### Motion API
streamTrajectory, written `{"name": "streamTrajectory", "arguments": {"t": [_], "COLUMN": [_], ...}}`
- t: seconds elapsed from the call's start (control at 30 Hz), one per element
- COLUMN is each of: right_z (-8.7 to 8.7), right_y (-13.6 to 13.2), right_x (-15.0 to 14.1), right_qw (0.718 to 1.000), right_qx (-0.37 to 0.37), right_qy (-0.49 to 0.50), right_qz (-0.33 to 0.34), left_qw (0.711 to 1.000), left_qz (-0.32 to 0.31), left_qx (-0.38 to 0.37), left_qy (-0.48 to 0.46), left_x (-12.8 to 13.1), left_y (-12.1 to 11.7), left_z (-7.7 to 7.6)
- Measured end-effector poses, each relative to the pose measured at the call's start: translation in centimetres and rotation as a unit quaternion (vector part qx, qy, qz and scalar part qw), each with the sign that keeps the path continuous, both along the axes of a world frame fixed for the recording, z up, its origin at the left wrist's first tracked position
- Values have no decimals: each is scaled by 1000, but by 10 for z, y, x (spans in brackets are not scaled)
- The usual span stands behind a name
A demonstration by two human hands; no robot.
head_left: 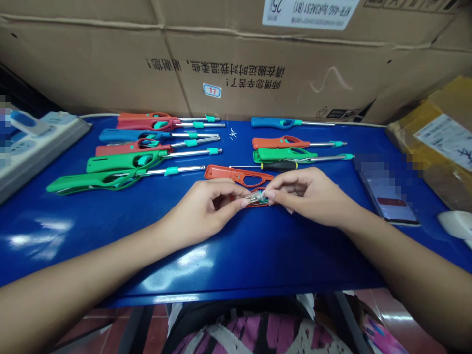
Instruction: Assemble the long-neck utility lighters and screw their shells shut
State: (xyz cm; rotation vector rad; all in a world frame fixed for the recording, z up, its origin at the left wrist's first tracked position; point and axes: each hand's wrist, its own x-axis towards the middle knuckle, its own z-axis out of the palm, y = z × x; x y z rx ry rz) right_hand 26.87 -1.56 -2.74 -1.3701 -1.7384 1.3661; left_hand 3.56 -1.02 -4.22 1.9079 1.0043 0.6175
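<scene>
Single head-worn camera, facing forward and down across the blue counter (313,255) from its near side. Close range: left hand (206,206) and right hand (313,194) mid-frame, forearms entering from both sides. Cardboard box (110,59) spans the top; wearer's patterned clothing (250,334) and floor (391,305) edge the bottom.
</scene>
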Motion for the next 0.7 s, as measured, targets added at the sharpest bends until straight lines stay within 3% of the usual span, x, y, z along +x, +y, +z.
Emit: {"name": "streamTrajectory", "arguments": {"t": [0.17,0.4,0.7], "right_z": [-1,0,0], "right_y": [1,4,3], "right_x": [1,13,20], "right_qw": [1000,983,941], "right_qx": [-8,137,236], "right_qy": [-12,-121,-197], "right_qz": [4,-23,137], "left_qw": [999,991,981], "left_qz": [-18,-66,-88], "left_qx": [26,74,112], "left_qy": [16,94,130], "left_x": [-2,-16,-19], "left_y": [3,15,18], "left_z": [4,14,12]}}
